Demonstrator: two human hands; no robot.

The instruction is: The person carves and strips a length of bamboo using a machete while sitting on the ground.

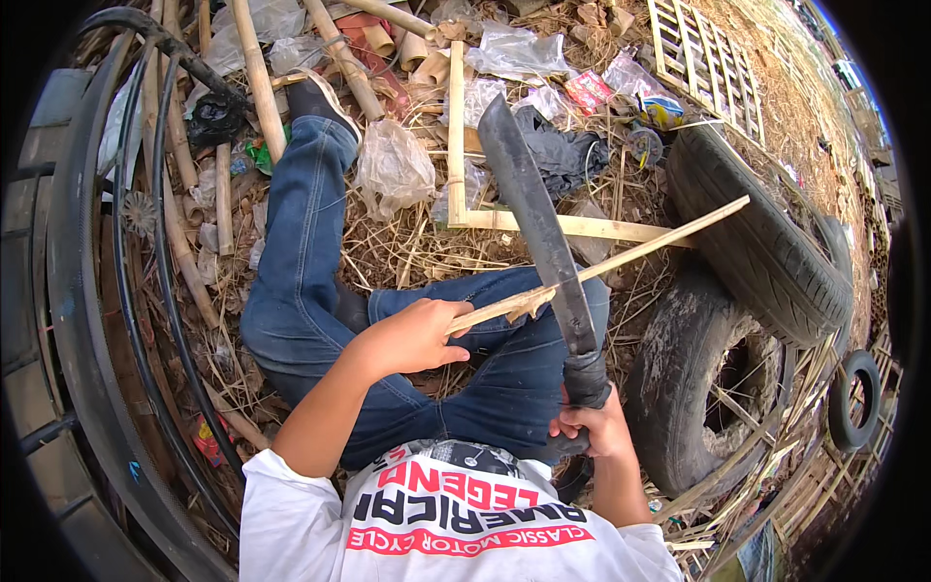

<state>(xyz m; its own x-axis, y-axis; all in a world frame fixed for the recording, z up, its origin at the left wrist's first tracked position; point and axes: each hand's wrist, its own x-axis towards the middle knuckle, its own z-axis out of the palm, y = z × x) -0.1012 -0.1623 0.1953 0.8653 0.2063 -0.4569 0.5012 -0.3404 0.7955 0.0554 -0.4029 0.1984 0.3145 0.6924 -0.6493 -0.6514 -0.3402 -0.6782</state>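
My left hand (417, 336) grips one end of a split bamboo strip (640, 256), which slants up to the right across my lap. A ragged, splintered patch shows on the strip near its middle. In my right hand (592, 423) is a machete (531, 209), held by its black-wrapped handle, with the broad dark blade pointing up and away from me. Blade and strip cross over my right thigh; the blade's edge lies at or very near the splintered patch. Whether they touch, I cannot tell.
Two worn tyres (766, 233) lean at the right, with a smaller tyre (854, 400) beyond. Black metal tubing (126, 272) stands close on the left. Ahead lie bamboo poles (254, 78), an angled bamboo piece (457, 145), plastic bags (393, 170) and a slatted lattice (706, 63).
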